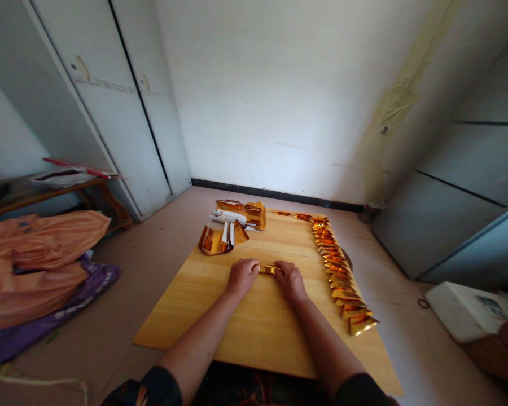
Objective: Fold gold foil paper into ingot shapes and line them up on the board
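A narrow folded strip of gold foil paper [267, 269] lies across the middle of the wooden board [245, 332]. My left hand [242, 277] is closed on its left end, and my right hand [290, 279] grips the right end. Beyond my left hand sit stacks of gold foil paper with white edges, one bent into a curve [215, 239] and one flatter [254, 214] behind it. Along the right edge runs a row of folded gold foil pieces [333, 265], overlapping each other, and it turns left along the far edge.
Orange and purple bags [46, 265] lie on the floor at left, beside a low wooden bench [97, 186]. Grey cabinets [122, 96] stand behind them. At right are a white box [461, 310] and another grey cabinet [457, 208]. A white wall [271, 101] closes the far side.
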The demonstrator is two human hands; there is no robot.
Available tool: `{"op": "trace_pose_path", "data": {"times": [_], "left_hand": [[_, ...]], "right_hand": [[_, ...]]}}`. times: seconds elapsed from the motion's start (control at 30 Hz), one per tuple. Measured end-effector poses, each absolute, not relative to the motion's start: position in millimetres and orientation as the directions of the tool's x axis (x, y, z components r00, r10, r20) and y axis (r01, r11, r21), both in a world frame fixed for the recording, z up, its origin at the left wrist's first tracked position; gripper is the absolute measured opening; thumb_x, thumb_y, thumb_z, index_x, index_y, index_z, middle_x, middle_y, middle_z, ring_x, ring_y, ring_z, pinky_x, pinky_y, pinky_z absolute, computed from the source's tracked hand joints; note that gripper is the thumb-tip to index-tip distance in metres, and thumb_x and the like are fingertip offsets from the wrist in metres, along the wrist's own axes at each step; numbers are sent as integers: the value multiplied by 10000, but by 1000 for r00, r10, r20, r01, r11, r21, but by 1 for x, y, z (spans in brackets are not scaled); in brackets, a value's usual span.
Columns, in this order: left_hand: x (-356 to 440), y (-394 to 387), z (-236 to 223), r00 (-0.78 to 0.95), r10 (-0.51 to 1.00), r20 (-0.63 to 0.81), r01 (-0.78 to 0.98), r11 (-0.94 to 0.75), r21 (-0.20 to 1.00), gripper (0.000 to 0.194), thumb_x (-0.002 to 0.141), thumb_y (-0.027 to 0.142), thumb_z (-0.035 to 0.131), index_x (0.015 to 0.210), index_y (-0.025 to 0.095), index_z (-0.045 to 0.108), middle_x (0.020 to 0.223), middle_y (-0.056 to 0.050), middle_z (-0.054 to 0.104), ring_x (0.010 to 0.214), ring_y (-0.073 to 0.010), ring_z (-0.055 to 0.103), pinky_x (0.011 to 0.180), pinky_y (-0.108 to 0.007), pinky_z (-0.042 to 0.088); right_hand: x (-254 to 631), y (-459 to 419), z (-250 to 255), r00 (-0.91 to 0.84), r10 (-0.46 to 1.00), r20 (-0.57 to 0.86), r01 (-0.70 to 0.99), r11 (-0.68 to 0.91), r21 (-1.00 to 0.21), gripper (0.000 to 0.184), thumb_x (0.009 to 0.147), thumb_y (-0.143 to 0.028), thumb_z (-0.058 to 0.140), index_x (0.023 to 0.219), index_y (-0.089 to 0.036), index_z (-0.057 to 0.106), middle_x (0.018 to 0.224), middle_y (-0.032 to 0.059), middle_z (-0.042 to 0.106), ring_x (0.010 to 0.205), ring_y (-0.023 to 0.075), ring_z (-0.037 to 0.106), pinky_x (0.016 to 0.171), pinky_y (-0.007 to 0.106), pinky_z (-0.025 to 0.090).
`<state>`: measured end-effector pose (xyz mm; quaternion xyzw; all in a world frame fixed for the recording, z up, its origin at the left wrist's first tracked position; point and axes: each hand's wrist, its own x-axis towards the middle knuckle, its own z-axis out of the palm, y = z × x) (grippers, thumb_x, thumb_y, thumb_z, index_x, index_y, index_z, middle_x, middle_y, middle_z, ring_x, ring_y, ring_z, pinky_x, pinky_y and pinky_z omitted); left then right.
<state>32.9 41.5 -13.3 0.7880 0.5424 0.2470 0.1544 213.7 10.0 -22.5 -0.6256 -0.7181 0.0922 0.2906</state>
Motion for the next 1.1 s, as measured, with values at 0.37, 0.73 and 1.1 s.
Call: {"op": "trace_pose_path", "data": {"times": [0.37, 0.73, 1.1], "left_hand": [[43, 41, -8, 278, 948, 154, 914, -310, 261, 224, 910, 239, 412, 991, 208, 618, 947, -53, 690, 921, -193, 602, 801, -300, 412], [48, 39, -8, 245, 959, 145, 947, -269, 175, 231, 910, 223, 387, 994, 191, 600, 931, -80, 672, 912, -207, 602, 784, -317, 422], [48, 38, -5, 270, 946, 179, 946, -296, 133, 187, 895, 217, 432, 930, 204, 615, 958, -81, 609, 960, -224, 537, 780, -322, 421]], "right_hand": [[202, 21, -11, 59, 980, 190, 935, 13, -354, 250, 863, -211, 506, 1078, -189, 632, 1032, 70, 691, 940, 196, 601, 811, 276, 393], [199, 24, -11, 80, 981, 175, 963, -31, -267, 164, 862, -232, 519, 975, -190, 630, 922, 63, 675, 880, 176, 581, 736, 262, 353], [192, 19, -11, -108, 966, 233, 971, 153, -183, 118, 859, -185, 533, 841, -213, 646, 939, 68, 618, 925, 204, 517, 737, 294, 339]]}}
